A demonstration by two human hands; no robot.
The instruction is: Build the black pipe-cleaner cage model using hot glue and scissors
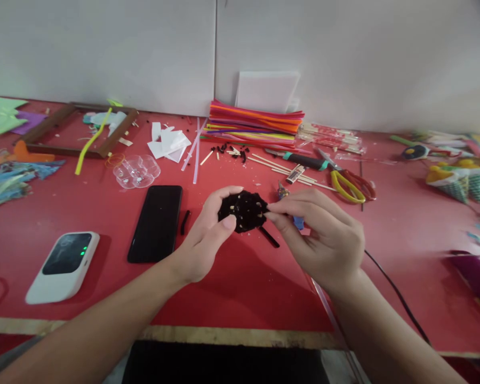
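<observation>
I hold the black fuzzy piece [246,213] to the right of the phone [156,224], seemingly just above the surface [240,298]. My left hand [206,234] curves half-closed around its left side, thumb on top, likely for steadiness. My right hand [324,229] nips its right edge between nearly closed fingertips, probably for fine control; I cannot tell whether they grip something tiny too. Farther back, right of the phone, the scissors [336,169] lie perhaps deliberately within reach.

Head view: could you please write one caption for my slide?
Left hand holds a pale-flecked black craft piece; right hand pinches at its edge above a red tabletop.
</observation>
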